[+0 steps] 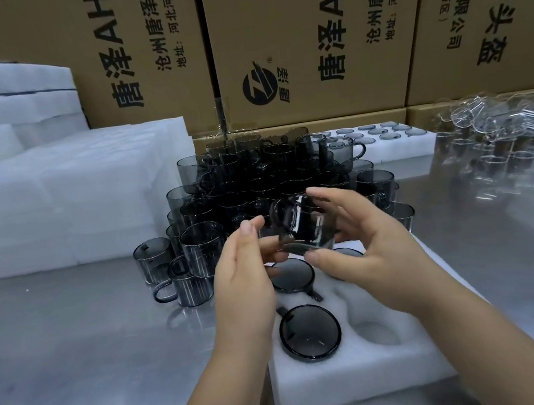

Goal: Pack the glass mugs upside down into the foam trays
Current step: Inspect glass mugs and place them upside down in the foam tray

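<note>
A smoky grey glass mug (300, 226) is held tilted in the air above a white foam tray (341, 382). My right hand (366, 250) grips it with thumb below and fingers over the top. My left hand (245, 275) touches its left side with fingertips. In the tray, two mugs sit upside down: one (310, 332) in the near left pocket, another (292, 275) behind it. An empty pocket (378, 331) lies at the near right. A third dark base peeks out behind my right hand.
A stacked pile of grey mugs (255, 183) stands behind the tray on the steel table (73, 352). Foam trays (68, 204) are piled at left, a filled tray (388, 142) at the back, clear glass mugs (499, 140) at right, cardboard boxes (304, 40) behind.
</note>
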